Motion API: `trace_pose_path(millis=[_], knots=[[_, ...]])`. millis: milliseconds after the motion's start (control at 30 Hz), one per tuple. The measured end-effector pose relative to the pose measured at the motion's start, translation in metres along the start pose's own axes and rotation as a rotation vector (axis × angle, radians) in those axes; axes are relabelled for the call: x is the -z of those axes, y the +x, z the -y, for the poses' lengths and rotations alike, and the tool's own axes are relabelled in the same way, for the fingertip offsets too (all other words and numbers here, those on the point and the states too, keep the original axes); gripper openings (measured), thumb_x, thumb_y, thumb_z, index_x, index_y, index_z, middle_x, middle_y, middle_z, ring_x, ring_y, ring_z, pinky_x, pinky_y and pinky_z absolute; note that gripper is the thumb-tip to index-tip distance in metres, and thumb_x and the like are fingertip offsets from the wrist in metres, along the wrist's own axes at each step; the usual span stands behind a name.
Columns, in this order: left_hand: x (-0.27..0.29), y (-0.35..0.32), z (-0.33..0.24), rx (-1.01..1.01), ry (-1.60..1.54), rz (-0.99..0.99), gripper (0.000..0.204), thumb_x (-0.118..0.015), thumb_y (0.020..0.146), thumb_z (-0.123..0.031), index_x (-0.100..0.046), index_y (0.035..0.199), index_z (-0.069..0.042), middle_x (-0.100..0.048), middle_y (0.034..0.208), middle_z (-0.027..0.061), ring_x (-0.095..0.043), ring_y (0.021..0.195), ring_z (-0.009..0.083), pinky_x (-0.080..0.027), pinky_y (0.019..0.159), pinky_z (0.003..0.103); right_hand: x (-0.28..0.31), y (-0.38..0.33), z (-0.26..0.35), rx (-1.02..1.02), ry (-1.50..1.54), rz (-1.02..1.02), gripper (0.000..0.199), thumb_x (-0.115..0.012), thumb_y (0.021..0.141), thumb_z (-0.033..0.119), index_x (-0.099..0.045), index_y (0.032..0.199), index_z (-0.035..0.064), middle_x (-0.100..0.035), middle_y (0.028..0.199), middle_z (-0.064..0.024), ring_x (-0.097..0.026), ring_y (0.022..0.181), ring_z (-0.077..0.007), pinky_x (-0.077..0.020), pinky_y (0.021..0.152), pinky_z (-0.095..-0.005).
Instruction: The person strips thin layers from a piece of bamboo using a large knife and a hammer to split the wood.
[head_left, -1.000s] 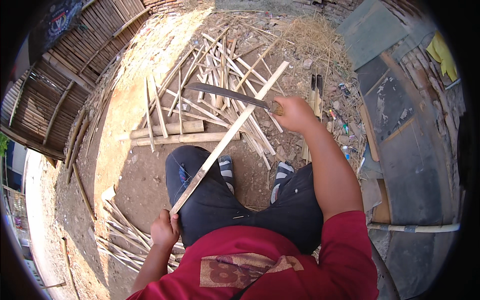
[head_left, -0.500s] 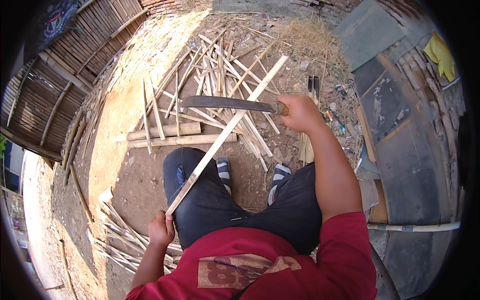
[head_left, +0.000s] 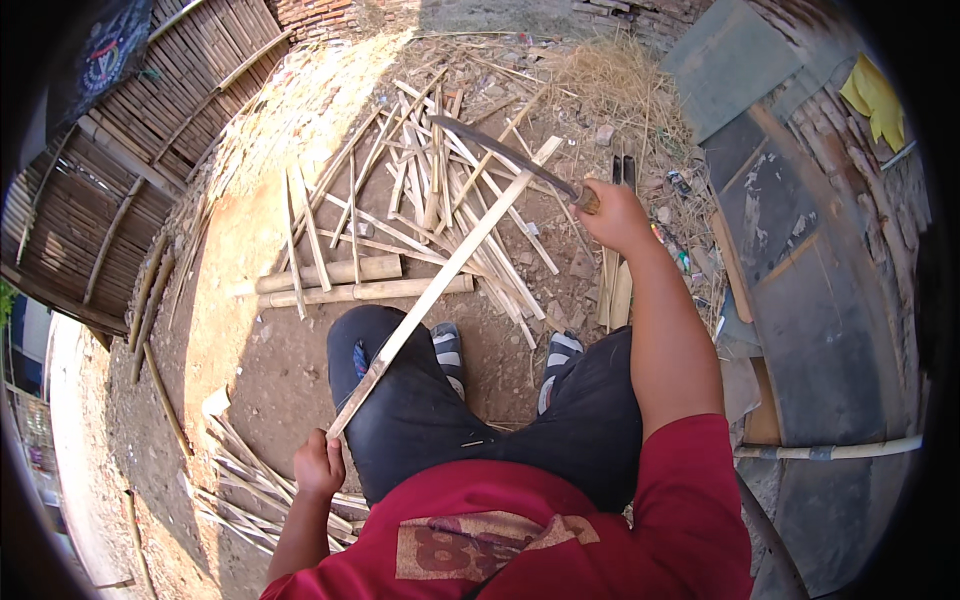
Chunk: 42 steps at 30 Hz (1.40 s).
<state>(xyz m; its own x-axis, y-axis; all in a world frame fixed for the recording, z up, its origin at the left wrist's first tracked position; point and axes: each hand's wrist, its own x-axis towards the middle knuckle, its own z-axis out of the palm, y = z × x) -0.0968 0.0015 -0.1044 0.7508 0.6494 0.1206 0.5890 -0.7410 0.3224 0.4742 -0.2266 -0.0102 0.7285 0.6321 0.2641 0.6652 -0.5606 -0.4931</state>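
My left hand (head_left: 319, 463) is closed around the lower end of a long pale bamboo strip (head_left: 440, 284). The strip slants up and to the right across my left thigh, its far end out over the pile. In my right hand (head_left: 614, 215) is the wooden handle of a machete (head_left: 510, 153), fingers wrapped round it. The dark blade points left and away, crossing the strip near its far end. Whether blade and strip touch, I cannot tell.
A loose pile of split bamboo strips (head_left: 432, 180) lies ahead on the dirt. Two bamboo poles (head_left: 365, 288) rest left of my feet. More strips (head_left: 262, 480) lie at lower left. Dark boards (head_left: 790, 230) line the right side; a woven bamboo wall (head_left: 215, 60) stands left.
My right hand has moved slightly right, and the machete's blade has swung from nearly level to slanting away, further up the strip. The strip's far end has dipped a little nearer.
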Motion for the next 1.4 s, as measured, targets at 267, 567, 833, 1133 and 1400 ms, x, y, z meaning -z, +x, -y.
trace_pose_path(millis=[267,567,833,1133,1400], knots=[[0.008,-0.001,-0.002,0.033,0.024,0.013,0.032,-0.055,0.100,-0.032,-0.052,0.085,-0.003,-0.058,0.070,0.0235,-0.058,0.065,0.0491,-0.044,0.059,0.057,0.006,-0.009,0.026,0.184,-0.078,0.082,0.046,-0.080,0.081,0.029,-0.070,0.120,0.0055,-0.071,0.097,-0.0235,-0.070,0.092,-0.0399,-0.0546,0.080,-0.0457],[0.012,0.006,0.001,0.014,0.094,-0.004,0.031,-0.055,0.100,-0.031,-0.052,0.086,-0.003,-0.057,0.069,0.0230,-0.058,0.065,0.0493,-0.044,0.058,0.056,0.007,0.001,-0.013,-0.158,0.115,-0.087,0.039,-0.078,0.082,0.027,-0.071,0.113,0.0049,-0.072,0.098,-0.0229,-0.069,0.094,-0.0413,-0.0546,0.082,-0.0472],[0.010,0.004,-0.003,0.025,0.037,-0.018,0.032,-0.057,0.099,-0.032,-0.052,0.085,-0.004,-0.058,0.069,0.0225,-0.058,0.064,0.0485,-0.044,0.058,0.056,0.010,-0.005,0.009,0.069,-0.050,0.101,0.050,-0.079,0.083,0.031,-0.069,0.126,0.0066,-0.073,0.108,-0.0221,-0.070,0.101,-0.0396,-0.0553,0.089,-0.0447],[0.020,0.004,-0.020,0.052,-0.009,0.005,0.036,-0.056,0.100,-0.035,-0.051,0.084,-0.003,-0.057,0.069,0.0230,-0.058,0.065,0.0490,-0.043,0.058,0.055,0.019,-0.014,0.042,0.074,0.014,0.162,0.043,-0.080,0.080,0.028,-0.072,0.119,0.0124,-0.073,0.102,-0.0209,-0.069,0.096,-0.0407,-0.0551,0.083,-0.0469],[0.020,0.013,-0.037,0.044,0.008,-0.016,0.038,-0.058,0.101,-0.035,-0.050,0.082,-0.004,-0.057,0.066,0.0218,-0.058,0.063,0.0475,-0.043,0.057,0.054,-0.001,-0.008,0.035,0.147,-0.007,0.126,0.039,-0.081,0.079,0.031,-0.072,0.112,0.0112,-0.072,0.095,-0.0204,-0.068,0.093,-0.0414,-0.0538,0.080,-0.0487]])
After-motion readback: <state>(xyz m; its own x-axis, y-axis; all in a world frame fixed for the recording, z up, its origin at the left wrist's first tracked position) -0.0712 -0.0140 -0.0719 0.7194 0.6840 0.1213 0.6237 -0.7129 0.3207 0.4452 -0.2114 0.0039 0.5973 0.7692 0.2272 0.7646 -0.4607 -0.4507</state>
